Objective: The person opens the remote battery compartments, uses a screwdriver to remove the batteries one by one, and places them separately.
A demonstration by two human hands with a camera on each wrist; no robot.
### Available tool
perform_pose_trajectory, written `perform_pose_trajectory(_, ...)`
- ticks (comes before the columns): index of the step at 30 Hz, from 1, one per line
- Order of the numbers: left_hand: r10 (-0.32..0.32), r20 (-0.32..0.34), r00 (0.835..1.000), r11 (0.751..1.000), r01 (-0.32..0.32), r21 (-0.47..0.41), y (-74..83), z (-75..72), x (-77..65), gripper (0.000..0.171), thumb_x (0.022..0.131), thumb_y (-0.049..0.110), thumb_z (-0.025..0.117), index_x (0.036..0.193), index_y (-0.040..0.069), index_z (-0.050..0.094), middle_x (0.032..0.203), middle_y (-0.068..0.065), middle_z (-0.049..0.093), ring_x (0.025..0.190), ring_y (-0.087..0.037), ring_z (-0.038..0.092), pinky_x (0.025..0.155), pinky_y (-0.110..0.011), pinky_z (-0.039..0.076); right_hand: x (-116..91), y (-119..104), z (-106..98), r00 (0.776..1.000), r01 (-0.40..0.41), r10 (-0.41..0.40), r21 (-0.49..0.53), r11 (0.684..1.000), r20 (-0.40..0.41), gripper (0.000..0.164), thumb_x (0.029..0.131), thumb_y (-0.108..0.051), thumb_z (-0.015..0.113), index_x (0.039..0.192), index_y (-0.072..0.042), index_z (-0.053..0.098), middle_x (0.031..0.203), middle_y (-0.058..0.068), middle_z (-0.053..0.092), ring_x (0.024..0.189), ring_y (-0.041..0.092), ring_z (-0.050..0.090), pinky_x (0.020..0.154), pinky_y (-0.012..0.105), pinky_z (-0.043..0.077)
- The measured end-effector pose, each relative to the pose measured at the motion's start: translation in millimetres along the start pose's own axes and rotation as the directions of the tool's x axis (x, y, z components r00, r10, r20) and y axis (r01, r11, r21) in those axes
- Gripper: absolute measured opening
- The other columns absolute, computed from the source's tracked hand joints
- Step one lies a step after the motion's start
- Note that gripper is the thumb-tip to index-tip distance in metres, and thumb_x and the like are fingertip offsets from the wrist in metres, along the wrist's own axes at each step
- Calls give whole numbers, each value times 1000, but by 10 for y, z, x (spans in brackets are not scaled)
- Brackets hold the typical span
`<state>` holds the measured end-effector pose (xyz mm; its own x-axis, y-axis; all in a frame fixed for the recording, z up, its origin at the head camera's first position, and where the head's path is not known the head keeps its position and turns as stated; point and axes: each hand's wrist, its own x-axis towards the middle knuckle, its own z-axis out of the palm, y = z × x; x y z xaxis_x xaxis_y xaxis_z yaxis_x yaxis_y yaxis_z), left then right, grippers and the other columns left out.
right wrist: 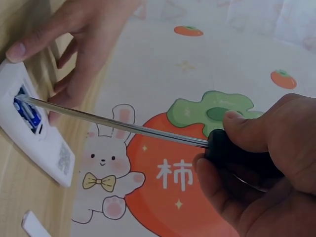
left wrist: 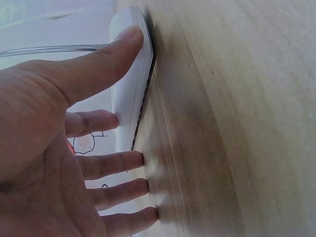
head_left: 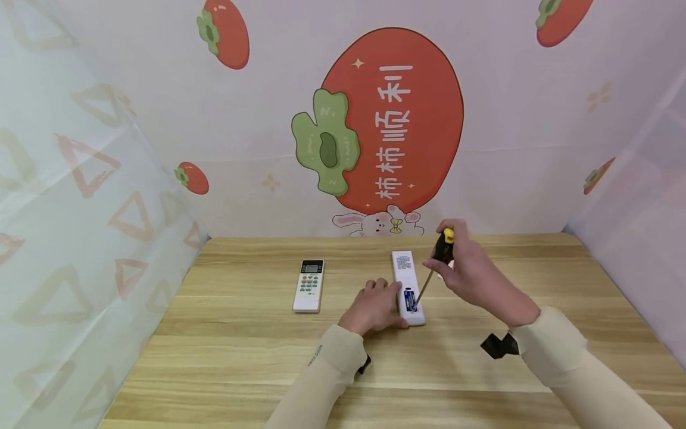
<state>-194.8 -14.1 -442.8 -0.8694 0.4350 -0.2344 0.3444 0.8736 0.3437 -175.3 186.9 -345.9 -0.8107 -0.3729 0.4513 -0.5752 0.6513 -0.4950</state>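
White plastic remote control (head_left: 407, 277) lies back-up on the desk (head_left: 241, 345), right of centre, long axis running away from the person. Battery compartment near its close end is uncovered; blue batteries (head_left: 411, 300) seated inside. Printed label at far end.

Screwdriver (right wrist: 148, 131), steel shaft and black handle with yellow end, held tilted, handle high and to the right. Tip reaches into the compartment at the end nearest the person; cannot tell whether it bears on a battery or on the compartment wall.

Right hand (head_left: 477, 274) grasps the screwdriver by its handle, thumb and fingers around it. Left hand (head_left: 375, 307) not clenched: thumb against the close end of the remote, index fingertip on its left side, remaining fingers extended toward the desk.

Small white piece (right wrist: 34, 224) on the desk, apart from the remote, largely hidden behind the right hand in the head view. Second remote (head_left: 308, 295), keypad up, well to the left. Behind: printed backdrop (head_left: 257, 119) with red persimmons and a rabbit.
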Motion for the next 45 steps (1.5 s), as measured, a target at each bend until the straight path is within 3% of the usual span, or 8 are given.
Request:
perform_pose_trajectory(10,10,-6,1000,1000,-10,-4,2,-10,-21,84,84,49,81,153,17,45,143,-12,50,132,-32,45,111,-49,39,310,50,-39,975,-154,145,39,987,169,68,92,-6,75,134,-5,22,89,16,61,70,25,60,62,35,53)
perform_pose_trajectory(21,10,-3,1000,1000,-10,-5,8,-14,-26,83,84,48,81,153,18,45,147,-13,47,135,-33,42,113,-50,36,389,125,-38,961,-184,164,72,980,222,69,92,-7,76,134,-7,22,92,18,62,71,26,60,61,34,53)
perform_pose_trajectory(24,11,0,1000,1000,-11,-7,11,-21,-29,83,84,48,81,153,18,45,147,-13,47,135,-33,42,113,-50,36,338,107,-49,967,-162,142,78,984,213,67,91,-7,76,133,-8,23,91,15,62,70,25,60,60,33,53)
perform_pose_trajectory(32,17,-4,1000,1000,-17,6,10,-25,-23,84,83,48,82,152,17,46,145,-14,49,133,-33,44,111,-51,39,201,57,-40,991,-13,3,73,997,135,62,88,-2,78,128,-8,30,86,4,63,65,16,57,54,29,51)
perform_pose_trajectory(45,16,-9,1000,1000,-16,5,13,-20,-23,84,82,47,83,152,17,47,143,-13,50,131,-33,45,110,-51,39,130,5,-44,992,79,-82,34,996,95,61,87,-1,78,127,-7,31,85,1,63,63,11,55,53,26,48)
